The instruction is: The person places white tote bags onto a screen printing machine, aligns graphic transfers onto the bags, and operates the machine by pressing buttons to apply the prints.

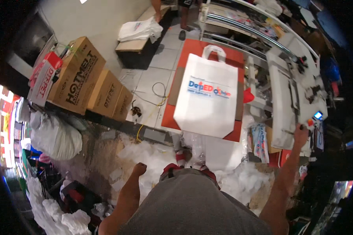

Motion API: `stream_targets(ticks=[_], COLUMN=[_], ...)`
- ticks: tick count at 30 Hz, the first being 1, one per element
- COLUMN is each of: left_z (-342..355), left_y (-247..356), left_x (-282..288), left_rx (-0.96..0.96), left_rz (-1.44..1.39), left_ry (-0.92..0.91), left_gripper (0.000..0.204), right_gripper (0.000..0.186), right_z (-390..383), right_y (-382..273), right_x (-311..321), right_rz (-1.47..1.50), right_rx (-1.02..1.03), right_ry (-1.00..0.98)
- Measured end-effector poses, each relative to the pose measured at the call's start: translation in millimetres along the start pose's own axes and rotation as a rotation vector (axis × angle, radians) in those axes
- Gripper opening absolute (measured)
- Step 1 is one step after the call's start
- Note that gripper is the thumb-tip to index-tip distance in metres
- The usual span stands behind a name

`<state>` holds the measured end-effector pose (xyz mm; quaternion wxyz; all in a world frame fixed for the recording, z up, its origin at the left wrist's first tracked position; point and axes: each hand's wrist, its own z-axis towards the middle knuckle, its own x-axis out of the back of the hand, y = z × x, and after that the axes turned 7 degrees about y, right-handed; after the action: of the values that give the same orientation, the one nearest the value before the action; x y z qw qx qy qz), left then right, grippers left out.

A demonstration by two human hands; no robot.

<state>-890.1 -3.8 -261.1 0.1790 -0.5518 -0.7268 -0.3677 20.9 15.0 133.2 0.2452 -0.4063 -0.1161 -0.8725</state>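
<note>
A white tote bag (208, 102) with a blue and red print lies flat on an orange-red board (175, 121) in front of me, its handle loop (214, 51) at the far end. My left hand (139, 169) hangs at my side, curled closed, with nothing visible in it. To the right, my right hand (301, 135) reaches the machine's end, close to a small lit blue screen (318, 115) and an orange-red knob (310, 122). Its fingers are too small and blurred to show whether they touch or grip anything.
A white machine (282, 98) with metal rollers (243, 26) stands right and far. Cardboard boxes (76, 76) line the left. White bags (139, 29) are stacked on a dark bench, with another person's arm (157, 8) beside them. A yellow cable (145, 124) and white plastic lie on the floor.
</note>
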Motion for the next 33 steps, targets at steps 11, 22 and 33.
stream_targets(ticks=[11, 22, 33], left_z=[10.2, -109.2, -218.4], left_y=[132.4, 162.4, 175.5], left_x=[-8.6, -151.1, -347.7], left_rx=[-0.129, 0.086, 0.724], left_rz=[-0.260, -0.242, -0.751], left_ry=[0.433, 0.512, 0.331], left_gripper=[0.034, 0.041, 0.040], right_gripper=[0.031, 0.018, 0.014], right_z=[-62.4, -95.7, -141.9], right_y=[-107.6, -212.0, -288.5], right_x=[125.5, 146.4, 177.9], right_rz=[0.634, 1.175, 1.264], right_rx=[0.610, 1.104, 1.192], right_ry=[-0.161, -0.251, -0.197])
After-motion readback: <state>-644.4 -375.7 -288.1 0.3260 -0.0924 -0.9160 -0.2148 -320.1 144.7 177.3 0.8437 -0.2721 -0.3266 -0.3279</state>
